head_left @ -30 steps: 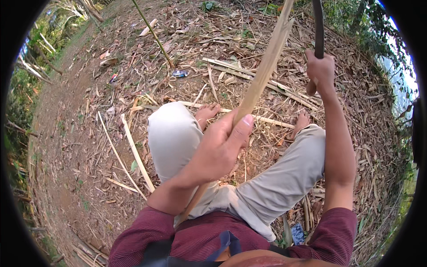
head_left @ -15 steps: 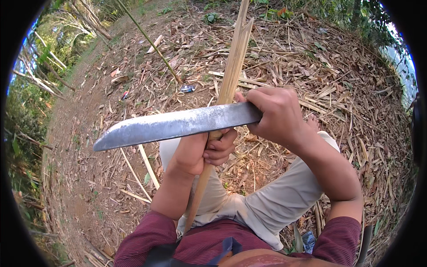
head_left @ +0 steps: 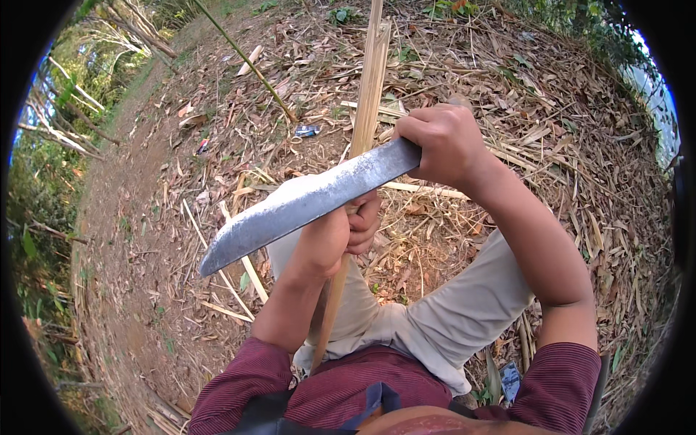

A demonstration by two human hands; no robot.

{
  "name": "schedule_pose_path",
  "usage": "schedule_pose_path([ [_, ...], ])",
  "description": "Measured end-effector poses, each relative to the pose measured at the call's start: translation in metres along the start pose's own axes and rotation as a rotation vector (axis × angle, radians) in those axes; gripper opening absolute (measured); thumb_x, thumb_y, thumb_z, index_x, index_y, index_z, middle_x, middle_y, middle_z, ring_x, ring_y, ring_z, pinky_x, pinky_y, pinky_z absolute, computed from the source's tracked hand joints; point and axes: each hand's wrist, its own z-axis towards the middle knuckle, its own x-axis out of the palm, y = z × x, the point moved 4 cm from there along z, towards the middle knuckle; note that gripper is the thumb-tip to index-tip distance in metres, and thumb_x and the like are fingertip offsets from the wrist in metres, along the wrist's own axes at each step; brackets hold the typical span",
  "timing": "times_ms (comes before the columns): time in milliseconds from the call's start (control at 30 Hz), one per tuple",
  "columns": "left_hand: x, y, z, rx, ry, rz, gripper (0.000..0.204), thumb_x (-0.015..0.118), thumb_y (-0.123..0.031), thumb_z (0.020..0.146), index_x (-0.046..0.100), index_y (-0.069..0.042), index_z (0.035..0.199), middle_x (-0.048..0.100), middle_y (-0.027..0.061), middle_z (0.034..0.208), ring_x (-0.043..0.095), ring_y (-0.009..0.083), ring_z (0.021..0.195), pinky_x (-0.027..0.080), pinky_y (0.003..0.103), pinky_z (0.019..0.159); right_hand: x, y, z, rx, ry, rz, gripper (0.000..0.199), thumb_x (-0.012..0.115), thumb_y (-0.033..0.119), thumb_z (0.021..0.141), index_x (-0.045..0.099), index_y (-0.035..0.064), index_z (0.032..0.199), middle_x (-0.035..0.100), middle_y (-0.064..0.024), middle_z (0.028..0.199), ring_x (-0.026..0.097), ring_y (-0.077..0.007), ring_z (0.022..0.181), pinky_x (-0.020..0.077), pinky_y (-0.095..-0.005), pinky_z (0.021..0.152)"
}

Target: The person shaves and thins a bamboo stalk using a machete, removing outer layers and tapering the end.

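My right hand (head_left: 444, 145) is closed round the handle of a machete (head_left: 312, 199), whose wide grey blade slants down to the left. The blade crosses over a long split bamboo strip (head_left: 371, 94) and over part of my left wrist. Below the blade, my left hand (head_left: 361, 226) grips the strip, its fingers wrapped round it. The strip stands nearly upright in the view, its lower end running down to my lap and its far end split and jagged. Whether the edge touches the bamboo I cannot tell.
Dry leaves and bamboo slivers (head_left: 522, 163) litter the ground. A thin green stem (head_left: 250, 65) rises at the far left, with a small blue wrapper (head_left: 307, 131) near its base. My bent legs (head_left: 464, 312) frame the near ground. Another blue packet (head_left: 510, 380) lies at right.
The machete's tip has swung down and to the right, so the blade slants more steeply. The strip's far end has shifted left, and my right hand has moved slightly up.
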Motion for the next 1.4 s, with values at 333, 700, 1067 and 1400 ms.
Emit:
schedule_pose_path([
  [333,-0.019,-0.015,-0.012,0.064,-0.057,-0.001,0.040,0.021,-0.044,0.107,0.034,-0.015,0.083,0.024,-0.0080,0.056,0.018,0.0025,0.043,0.017,0.020,0.037,0.011,-0.012,0.021,-0.051,0.023,-0.130,0.018,0.077,0.015,0.058,0.066,0.0136,0.073,0.066,-0.0040,0.068,0.067,-0.0251,0.063,0.0524,-0.0386,0.057],
  [700,-0.020,-0.030,-0.036,0.060,0.001,-0.072,0.053,0.030,-0.057,0.104,0.047,-0.010,0.087,0.026,-0.0091,0.052,0.017,0.0008,0.038,0.019,0.018,0.035,-0.064,-0.122,-0.026,1.257,-0.524,0.986,0.014,0.061,0.016,0.089,0.053,0.0061,0.082,0.041,0.0036,0.059,0.039,-0.0074,0.045,0.0347,-0.0276,0.046],
  [1067,0.015,-0.065,-0.004,0.199,-0.007,0.070,0.034,0.032,-0.034,0.106,0.043,-0.006,0.122,0.051,0.0073,0.066,0.042,0.0099,0.041,0.033,0.021,0.035,-0.070,0.002,0.021,0.357,-0.204,0.015,0.024,0.069,0.018,0.085,0.064,0.0045,0.066,0.059,-0.0111,0.055,0.056,-0.0267,0.047,0.0430,-0.0386,0.049],
  [1400,0.029,-0.043,-0.004,0.312,-0.063,0.022,0.024,0.031,-0.030,0.109,0.043,-0.011,0.116,0.047,0.0088,0.070,0.028,0.0048,0.040,0.021,0.018,0.034,-0.043,0.038,0.014,0.062,-0.088,-0.026,0.017,0.072,0.014,0.064,0.064,0.0082,0.079,0.064,-0.0072,0.068,0.067,-0.0258,0.060,0.0511,-0.0390,0.054],
])
